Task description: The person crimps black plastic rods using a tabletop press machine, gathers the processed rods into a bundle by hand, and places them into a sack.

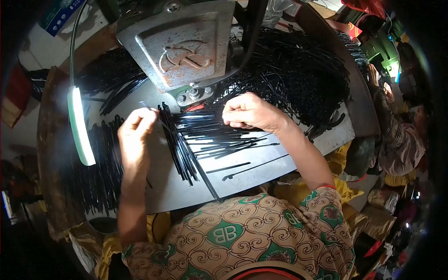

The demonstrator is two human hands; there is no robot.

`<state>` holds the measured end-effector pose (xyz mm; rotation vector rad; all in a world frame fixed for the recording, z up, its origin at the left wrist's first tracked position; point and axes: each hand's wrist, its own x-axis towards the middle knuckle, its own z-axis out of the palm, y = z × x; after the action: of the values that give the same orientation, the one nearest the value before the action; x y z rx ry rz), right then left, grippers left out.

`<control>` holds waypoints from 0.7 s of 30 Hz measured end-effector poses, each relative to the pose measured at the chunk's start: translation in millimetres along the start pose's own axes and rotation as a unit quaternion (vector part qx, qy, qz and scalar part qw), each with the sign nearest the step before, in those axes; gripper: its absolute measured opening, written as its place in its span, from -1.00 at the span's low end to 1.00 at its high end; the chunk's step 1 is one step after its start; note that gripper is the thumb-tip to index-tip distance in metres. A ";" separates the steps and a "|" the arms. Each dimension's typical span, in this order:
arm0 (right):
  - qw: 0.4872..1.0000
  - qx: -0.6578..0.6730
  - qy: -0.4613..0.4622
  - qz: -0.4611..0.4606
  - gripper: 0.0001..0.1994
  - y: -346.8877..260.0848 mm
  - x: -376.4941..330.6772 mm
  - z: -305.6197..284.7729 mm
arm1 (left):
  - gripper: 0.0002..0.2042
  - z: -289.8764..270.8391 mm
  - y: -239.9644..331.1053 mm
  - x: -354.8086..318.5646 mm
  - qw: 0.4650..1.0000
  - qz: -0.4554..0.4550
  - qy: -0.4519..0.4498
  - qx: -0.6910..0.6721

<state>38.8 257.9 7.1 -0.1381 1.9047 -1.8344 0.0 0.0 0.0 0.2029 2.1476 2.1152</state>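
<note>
A single view, from a fisheye camera worn on the person's head, looks steeply down onto the grey metal worktable [261,175] from close above. The person's patterned green-and-tan shirt [242,233] fills the lower edge, with both forearms rising from it toward the middle. The rusty grey metal press housing [179,46] sits at the top centre, very near the lens. Straight edges bend toward the dark rim, where another seated person [399,135] shows at the right.
</note>
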 end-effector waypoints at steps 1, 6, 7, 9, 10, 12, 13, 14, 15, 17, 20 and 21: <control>1.000 0.017 0.015 0.016 -0.89 0.6 -3.0 -3.4 | -0.89 -4.3 1.6 0.2 0.999 -0.008 0.029 -0.044; 0.997 0.004 0.059 0.048 -0.87 1.6 -12.6 -14.1 | -0.90 -9.6 13.9 -9.0 0.979 -0.090 -0.017 -0.181; 0.995 -0.047 0.083 0.042 -0.86 3.8 -13.2 -16.2 | -0.90 -7.7 14.1 -12.6 0.985 -0.091 -0.019 -0.144; 0.989 -0.100 0.107 0.037 -0.85 6.9 -12.1 -21.1 | -0.89 -7.3 12.3 -16.8 0.983 -0.073 -0.094 -0.143; 0.976 -0.169 0.134 0.013 -0.85 7.8 -10.7 -25.3 | -0.88 -5.1 12.1 -18.0 0.982 -0.072 -0.118 -0.130; 0.963 -0.220 0.155 -0.016 -0.86 3.5 -8.6 -25.4 | -0.85 -2.5 12.4 -20.3 0.974 -0.098 -0.156 -0.131; 0.963 -0.221 0.156 -0.018 -0.86 3.8 -4.6 -22.3 | -0.85 1.2 13.1 -19.5 0.974 -0.097 -0.157 -0.131; 0.972 -0.178 0.149 -0.048 -0.86 5.1 -0.1 -18.7 | -0.87 8.4 13.9 -18.0 0.984 -0.086 -0.144 -0.061; 0.978 -0.135 0.137 -0.080 -0.84 3.2 5.2 -12.7 | -0.86 14.1 16.8 -18.0 0.989 -0.074 -0.127 0.010; 0.987 -0.091 0.109 -0.069 -0.84 -5.2 14.1 2.5 | -0.94 20.2 6.0 -14.3 0.992 -0.044 -0.085 0.083; 0.994 -0.051 0.085 -0.054 -0.85 -3.1 27.2 9.7 | -0.83 40.8 2.4 -7.6 0.989 -0.001 -0.032 0.147; 0.993 -0.049 0.092 -0.063 -0.85 -2.6 30.0 11.8 | -0.83 43.4 0.0 -5.0 0.988 0.021 -0.032 0.148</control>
<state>16.7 234.9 1.6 -0.1292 2.1595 -1.8928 12.7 41.8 -0.7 0.3400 2.4292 1.7736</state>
